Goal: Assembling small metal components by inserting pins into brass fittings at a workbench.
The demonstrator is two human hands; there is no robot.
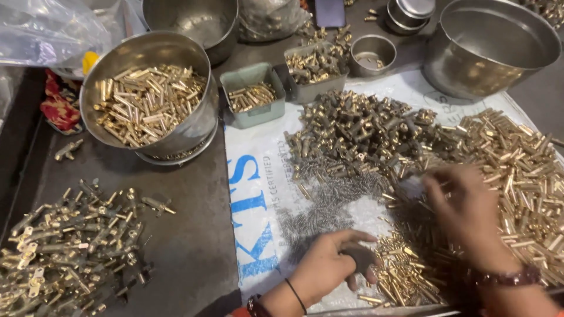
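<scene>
Your left hand [329, 261] grasps a dark part [359, 257]; your right hand [464, 208], blurred, reaches into brass pins [517, 170], grip unclear.

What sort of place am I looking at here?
Probably a small hand-assembly workshop: loose heaps of brass parts and small springs lie on a worktable, with a steel bowl of brass pins beside them.

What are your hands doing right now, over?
Left hand curled on a small dark part. Right hand, blurred, reaching into brass pins. Springs heaped between. Nothing blocking.
</scene>
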